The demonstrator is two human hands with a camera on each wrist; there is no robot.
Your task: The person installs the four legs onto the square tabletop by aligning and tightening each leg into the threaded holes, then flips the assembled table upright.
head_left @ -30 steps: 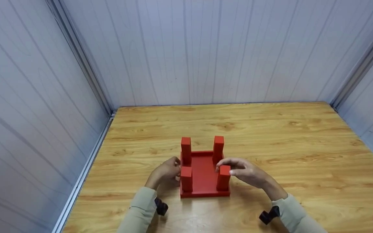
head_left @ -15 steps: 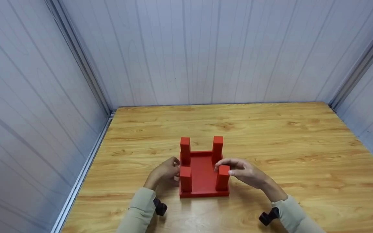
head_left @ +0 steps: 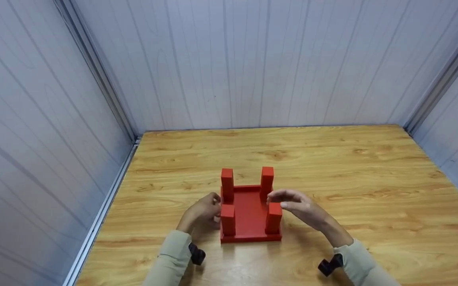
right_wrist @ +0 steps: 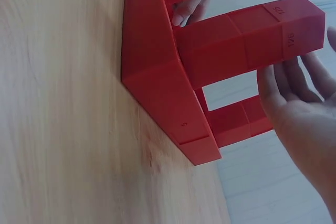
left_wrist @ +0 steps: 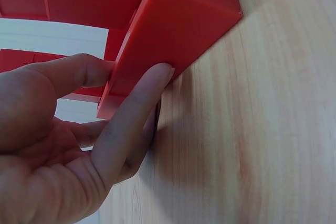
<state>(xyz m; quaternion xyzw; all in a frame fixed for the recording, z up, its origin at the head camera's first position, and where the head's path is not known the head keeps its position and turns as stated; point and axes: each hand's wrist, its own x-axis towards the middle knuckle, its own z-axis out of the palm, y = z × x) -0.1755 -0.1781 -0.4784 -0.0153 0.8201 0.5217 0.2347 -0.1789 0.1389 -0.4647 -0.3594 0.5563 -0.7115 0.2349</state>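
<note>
In the head view, a red rectangular base (head_left: 250, 216) with a low raised rim lies on the table, a square red post standing at each corner. My left hand (head_left: 203, 209) holds its left side. The left wrist view shows the thumb (left_wrist: 73, 74) over the rim and the fingers (left_wrist: 131, 119) against the outer wall. My right hand (head_left: 307, 212) is around the top of the near right post (head_left: 274, 218), its fingers loosely bent. In the right wrist view, the fingertips pass behind that post (right_wrist: 252, 40), marked with small numbers, while the thumb stands away from it.
The wood-patterned tabletop (head_left: 332, 167) extends around the red base. Pale panel walls (head_left: 245, 63) enclose it at the back and both sides. A metal rail (head_left: 105, 206) runs along the left table edge. Each wrist wears a small black device (head_left: 197, 254).
My right hand has loosened and risen slightly from the near right post, its thumb moving off the post's side. The left hand keeps its hold, and the red base stays in place.
</note>
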